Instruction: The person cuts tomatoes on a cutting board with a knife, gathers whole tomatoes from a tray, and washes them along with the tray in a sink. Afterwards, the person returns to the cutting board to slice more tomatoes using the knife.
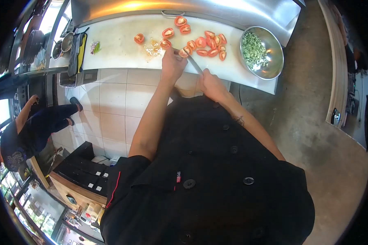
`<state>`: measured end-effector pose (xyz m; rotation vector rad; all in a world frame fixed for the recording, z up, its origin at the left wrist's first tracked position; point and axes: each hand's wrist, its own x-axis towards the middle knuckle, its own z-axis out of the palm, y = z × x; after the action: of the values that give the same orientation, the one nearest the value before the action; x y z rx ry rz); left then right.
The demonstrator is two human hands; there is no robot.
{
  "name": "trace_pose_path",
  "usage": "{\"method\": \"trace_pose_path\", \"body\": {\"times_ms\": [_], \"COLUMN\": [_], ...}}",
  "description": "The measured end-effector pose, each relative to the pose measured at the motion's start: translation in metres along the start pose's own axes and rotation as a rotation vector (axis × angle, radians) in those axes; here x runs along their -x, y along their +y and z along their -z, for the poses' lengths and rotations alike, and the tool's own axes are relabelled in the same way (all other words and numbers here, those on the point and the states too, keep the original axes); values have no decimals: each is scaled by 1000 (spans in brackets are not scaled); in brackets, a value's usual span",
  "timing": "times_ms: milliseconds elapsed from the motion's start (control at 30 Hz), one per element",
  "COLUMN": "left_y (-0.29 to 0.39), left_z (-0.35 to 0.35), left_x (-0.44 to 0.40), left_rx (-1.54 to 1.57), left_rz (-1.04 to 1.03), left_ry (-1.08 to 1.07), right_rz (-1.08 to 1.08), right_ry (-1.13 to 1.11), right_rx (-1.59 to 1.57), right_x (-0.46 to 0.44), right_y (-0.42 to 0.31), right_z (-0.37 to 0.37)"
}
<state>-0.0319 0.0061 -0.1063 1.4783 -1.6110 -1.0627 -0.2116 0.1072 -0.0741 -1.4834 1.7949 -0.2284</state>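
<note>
My right hand (213,86) is wrapped round the handle of a knife (195,65), whose blade slants up and left over the near edge of the white cutting board (114,45). My left hand (174,67) is closed, its fingertips at a tomato piece (183,53) beside the blade tip. A tomato half (165,44) lies just beyond those fingers. More halves (168,33) sit further back, and another half (139,38) lies to the left. Several cut tomato wedges (212,52) are grouped to the right. Wet seeds and juice (153,49) are spread on the board.
A steel bowl (277,55) of chopped green pieces (254,50) stands at the board's right end. Small green and purple scraps (95,47) lie on the left, near a yellow-edged dark tool (82,52). Another person (37,122) is at the far left.
</note>
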Motion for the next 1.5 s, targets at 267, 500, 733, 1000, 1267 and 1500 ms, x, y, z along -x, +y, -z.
{"method": "trace_pose_path", "body": {"times_ms": [267,500,733,1000,1267,1500], "left_y": [-16,-6,-28,-6,-5,-18], "left_z": [2,24,59,68,40,16], "left_x": [1,-8,-53,-54,-117,-20], "left_rx": [-39,-211,-427,-576,-595,-353], "left_rz": [-62,-3,-170,-212,-336,-287], "left_ry": [-48,31,68,208,-249,-9], "right_rz": [65,25,241,91,146,148], "right_ry": [119,161,66,110,146,118], "right_rx": [-14,-4,19,-21,-92,-142], "right_x": [-28,14,13,-3,-13,-19], "right_y": [-3,-11,-3,10,12,15], "right_z": [-24,-1,-15,-13,1,1]}}
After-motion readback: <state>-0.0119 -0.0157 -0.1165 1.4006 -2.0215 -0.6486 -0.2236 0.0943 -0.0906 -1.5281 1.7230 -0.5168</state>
